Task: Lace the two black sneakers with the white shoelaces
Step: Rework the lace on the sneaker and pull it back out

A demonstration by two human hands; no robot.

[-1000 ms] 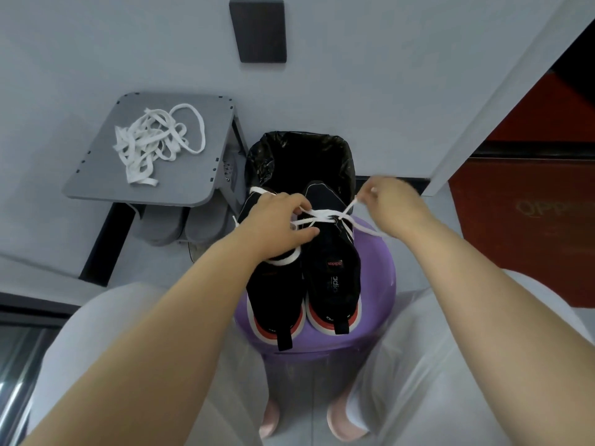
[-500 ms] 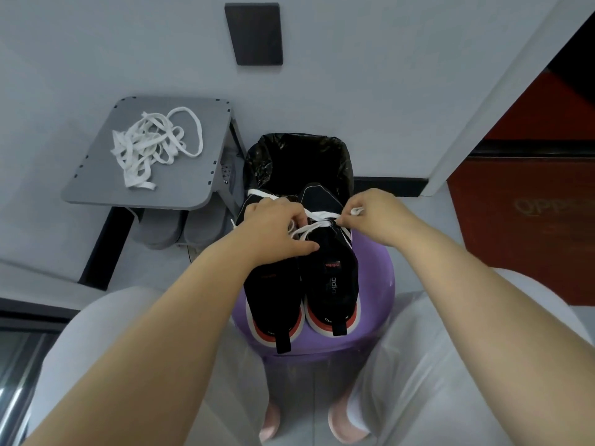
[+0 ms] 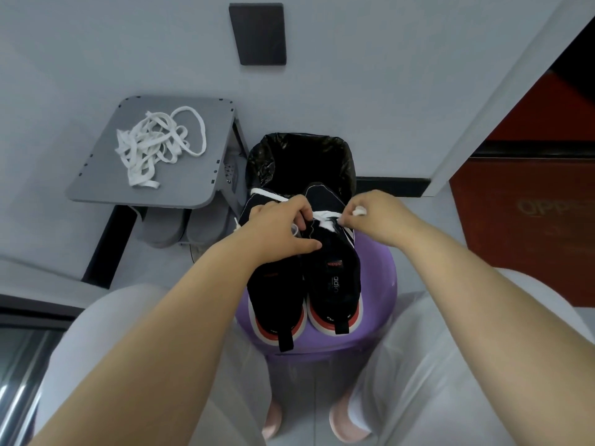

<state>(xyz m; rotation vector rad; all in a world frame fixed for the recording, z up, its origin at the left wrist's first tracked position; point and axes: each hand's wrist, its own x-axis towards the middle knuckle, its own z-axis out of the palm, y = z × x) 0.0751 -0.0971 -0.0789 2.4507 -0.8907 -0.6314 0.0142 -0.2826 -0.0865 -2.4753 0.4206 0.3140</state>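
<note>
2 grips: left hand (image 3: 283, 230) sneaker (image 3: 335, 272), right hand (image 3: 380, 217) lace (image 3: 325, 216).

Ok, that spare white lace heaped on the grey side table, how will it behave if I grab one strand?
The lace is probably floppy: it lies in loose flat loops. It looks tangled, so lifting one strand would likely drag the whole heap up. It seems light and should slide easily on the smooth table.
</note>
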